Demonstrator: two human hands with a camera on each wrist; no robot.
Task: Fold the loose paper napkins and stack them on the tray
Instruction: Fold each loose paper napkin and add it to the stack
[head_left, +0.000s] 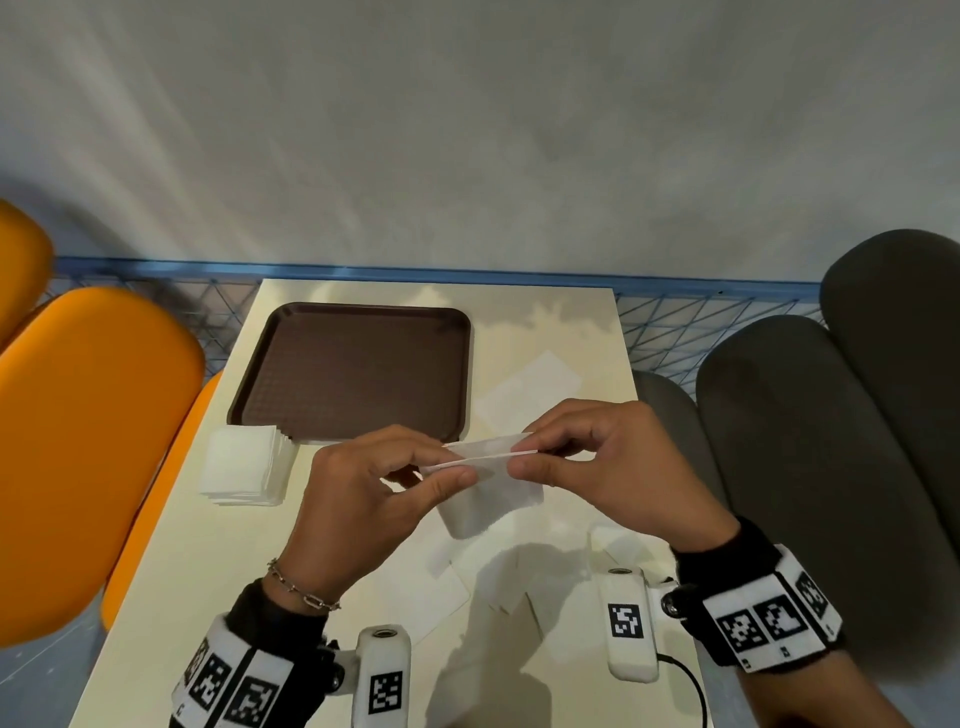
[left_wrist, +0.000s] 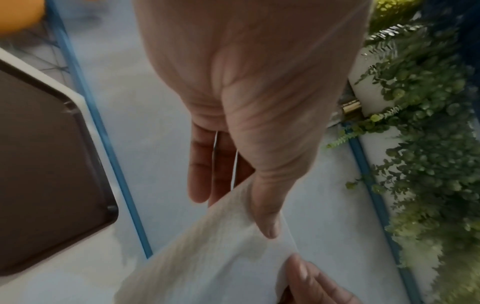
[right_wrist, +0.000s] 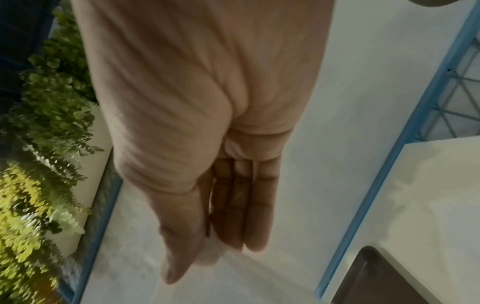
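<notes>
Both hands hold one white paper napkin (head_left: 488, 483) in the air above the table, in front of the brown tray (head_left: 358, 374). My left hand (head_left: 447, 470) pinches its left top edge between thumb and fingers. My right hand (head_left: 519, 457) pinches the right top edge. The sheet hangs down below the fingers, its two top edges close together. In the left wrist view the napkin (left_wrist: 207, 257) runs under my thumb, and the tray (left_wrist: 46, 164) lies at the left. The tray holds nothing. A stack of white napkins (head_left: 244, 467) sits by the tray's near left corner.
Loose flat napkins (head_left: 530, 395) lie on the cream table (head_left: 566, 317) right of the tray, and more (head_left: 431, 597) near the front edge. Orange chairs (head_left: 88, 441) stand at the left, dark grey chairs (head_left: 810, 447) at the right. A blue mesh rail (head_left: 675, 322) runs behind the table.
</notes>
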